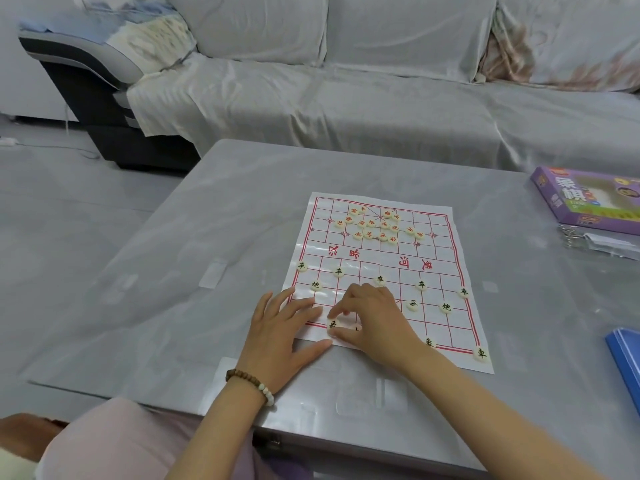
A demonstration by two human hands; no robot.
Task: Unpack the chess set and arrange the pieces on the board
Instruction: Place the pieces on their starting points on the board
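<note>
Xiangqi board [377, 251], a thin white sheet printed with a red grid, lies flat on the grey bench [207, 271], towards its right half. Red-lettered pieces [375, 225] sit in a loose cluster on the far half of the board. Dark-lettered pieces stand on the near half: five soldiers [380, 279] in a row just below the river text, two cannons [446, 307] behind them near either side, and a chariot [481, 353] on the near right corner.

Left hand [287, 327], with a beaded bracelet [249, 379] at the wrist, rests palm down on the near left corner of the board, its fingers straight and spread, holding nothing. Right hand [374, 317] is curled over the near edge of the board; its thumb and forefinger pinch a dark-lettered disc [333, 324] on the back row. A second disc beside it is mostly hidden under this hand.

A purple game box [588, 202] lies at the far right of the bench, with a key ring [571, 233] just in front of it. A covered sofa [346, 98] stands beyond the bench.
</note>
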